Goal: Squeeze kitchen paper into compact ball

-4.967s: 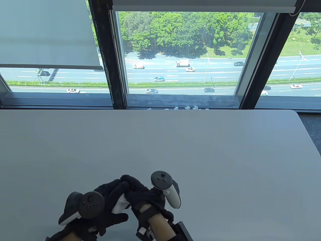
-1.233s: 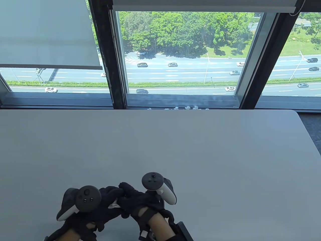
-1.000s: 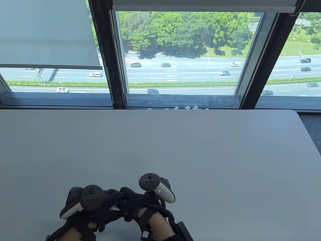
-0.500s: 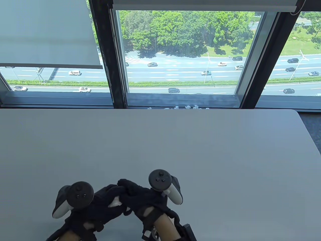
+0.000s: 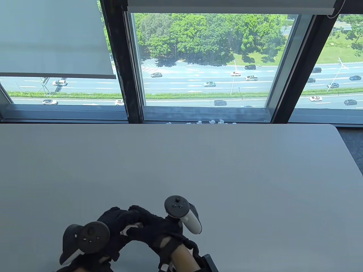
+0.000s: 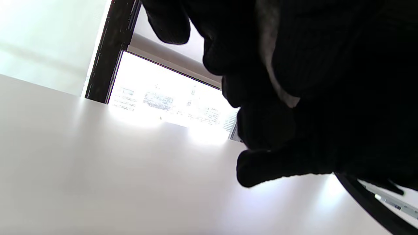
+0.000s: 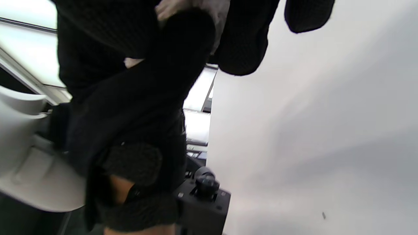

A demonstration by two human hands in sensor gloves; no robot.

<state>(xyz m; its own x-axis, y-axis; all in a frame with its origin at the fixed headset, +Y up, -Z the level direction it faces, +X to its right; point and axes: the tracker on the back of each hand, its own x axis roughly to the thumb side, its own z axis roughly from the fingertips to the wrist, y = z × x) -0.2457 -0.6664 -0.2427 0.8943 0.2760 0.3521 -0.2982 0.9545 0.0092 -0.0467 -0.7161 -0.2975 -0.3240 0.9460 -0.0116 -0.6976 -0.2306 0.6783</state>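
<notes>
Hands clasp together low over table (image 5: 198, 158), near its front edge. Left hand (image 5: 113, 226) & right hand (image 5: 154, 229) both curl round kitchen paper (image 5: 131, 226); only white slivers show btwn fingers.

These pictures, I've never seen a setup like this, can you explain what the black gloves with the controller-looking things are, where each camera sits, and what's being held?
These are a person's two hands in black sensor gloves. The round gadget on the back of each is a motion tracker strapped there, not held; the fingers stay free.

The wide picture comes from a camera looking down at the grey table, with a window and a road beyond. The left hand and right hand meet near the bottom edge, fingers curled round a wad of white kitchen paper, of which only a sliver shows between them.

The other two pictures come from cameras on the wrists, looking along the fingers from below. In each you see dark gloved fingers and slivers of the paper. Apart from the hands, the table's surface shows nothing else; some small white scraps sit just past its far edge.
</notes>
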